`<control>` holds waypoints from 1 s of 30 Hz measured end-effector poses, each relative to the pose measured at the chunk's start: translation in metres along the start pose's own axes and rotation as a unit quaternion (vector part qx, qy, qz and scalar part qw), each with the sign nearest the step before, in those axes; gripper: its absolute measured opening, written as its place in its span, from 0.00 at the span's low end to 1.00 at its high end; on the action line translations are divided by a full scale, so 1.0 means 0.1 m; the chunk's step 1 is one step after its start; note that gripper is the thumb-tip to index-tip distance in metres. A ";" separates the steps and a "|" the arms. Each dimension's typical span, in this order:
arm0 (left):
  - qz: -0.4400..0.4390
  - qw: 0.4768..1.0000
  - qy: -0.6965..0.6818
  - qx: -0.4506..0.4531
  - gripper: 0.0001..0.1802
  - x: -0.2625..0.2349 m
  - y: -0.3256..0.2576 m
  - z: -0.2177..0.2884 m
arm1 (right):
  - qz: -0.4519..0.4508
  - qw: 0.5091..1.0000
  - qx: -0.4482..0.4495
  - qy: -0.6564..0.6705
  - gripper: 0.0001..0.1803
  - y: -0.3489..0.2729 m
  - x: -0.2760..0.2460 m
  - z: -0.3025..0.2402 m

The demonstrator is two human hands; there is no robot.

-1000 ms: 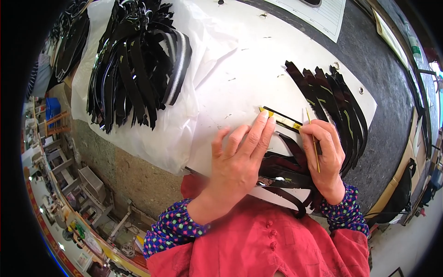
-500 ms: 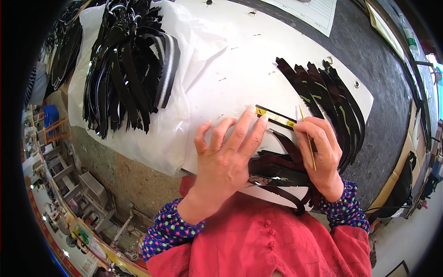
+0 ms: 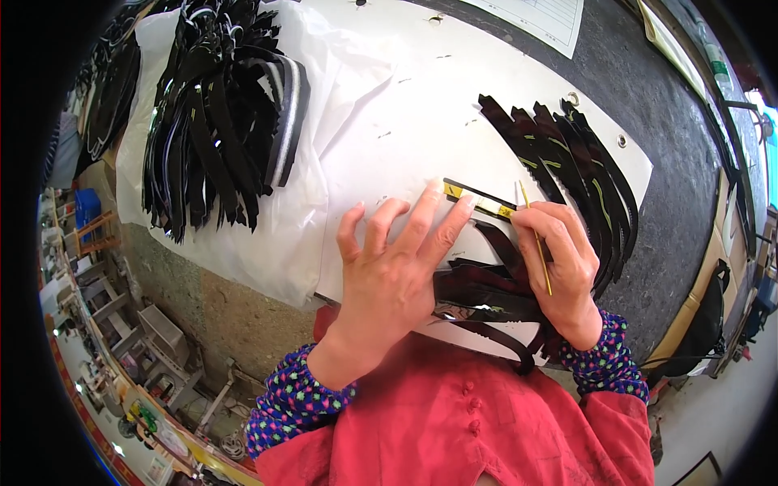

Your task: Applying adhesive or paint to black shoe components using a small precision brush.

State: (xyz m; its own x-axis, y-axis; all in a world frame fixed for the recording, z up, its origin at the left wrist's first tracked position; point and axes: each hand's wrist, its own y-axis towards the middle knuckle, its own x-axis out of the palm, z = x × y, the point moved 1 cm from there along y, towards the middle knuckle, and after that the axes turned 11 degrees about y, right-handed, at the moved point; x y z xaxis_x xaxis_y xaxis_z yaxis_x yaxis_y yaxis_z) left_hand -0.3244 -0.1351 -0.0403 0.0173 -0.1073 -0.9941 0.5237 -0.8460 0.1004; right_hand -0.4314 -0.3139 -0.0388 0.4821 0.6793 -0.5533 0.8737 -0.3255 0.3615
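A short black strip (image 3: 476, 197) with yellow end patches and a pale middle lies on the white board (image 3: 373, 170). My left hand (image 3: 397, 263) is open, palm down with fingers spread, its index and middle fingertips touching the strip's left part. In my right hand (image 3: 563, 263) is a slender yellow stick (image 3: 543, 255), held at a slant. Fingertips of that hand rest at the strip's right end. Just below both hands is a pile of glossy dark strips (image 3: 478, 283), partly covered by the right hand.
Several long black strips (image 3: 604, 182) fan out at the right of the board. On the left, a big bundle of black strips (image 3: 215, 121) lies on translucent plastic sheeting (image 3: 296, 235). A printed sheet (image 3: 551, 20) sits at the far edge of the dark tabletop (image 3: 640, 89).
My left index fingertip has slid slightly right along the strip. The right hand keeps its hold on the yellow stick. The whole view has shifted a little.
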 end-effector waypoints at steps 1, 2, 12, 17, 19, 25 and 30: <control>-0.001 1.000 0.008 0.004 0.36 0.00 0.00 0.00 | 0.000 1.000 0.001 -0.002 0.14 0.00 0.00 0.00; -0.002 1.000 0.017 0.007 0.36 0.00 0.01 0.00 | -0.001 1.000 0.000 -0.002 0.14 0.00 -0.01 -0.01; 0.030 0.999 0.010 0.010 0.36 0.03 0.00 -0.02 | -0.030 0.999 -0.010 -0.043 0.12 0.21 -0.18 -0.34; 0.039 0.999 0.001 0.010 0.35 0.03 -0.01 -0.03 | -0.063 0.956 0.151 0.242 0.09 0.41 0.09 -0.17; 0.032 0.999 0.002 0.007 0.35 0.03 0.00 -0.01 | -0.057 0.932 0.202 0.296 0.11 0.40 0.16 -0.10; 0.023 1.000 -0.009 -0.003 0.37 0.03 -0.01 -0.01 | -0.059 0.942 0.198 0.264 0.14 0.38 0.23 -0.05; 0.024 0.999 -0.028 -0.007 0.38 0.03 0.00 -0.01 | -0.064 0.953 0.187 0.227 0.13 0.38 0.26 -0.02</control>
State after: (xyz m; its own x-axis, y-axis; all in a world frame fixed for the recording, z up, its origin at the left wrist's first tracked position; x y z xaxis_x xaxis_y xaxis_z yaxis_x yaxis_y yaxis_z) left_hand -0.3237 -0.1353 -0.0430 -0.0058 -0.1772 -0.9842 0.5346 -0.8323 0.1467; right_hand -0.3860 -0.3070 -0.0376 0.3663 0.9164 -0.1614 0.9265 -0.3753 -0.0277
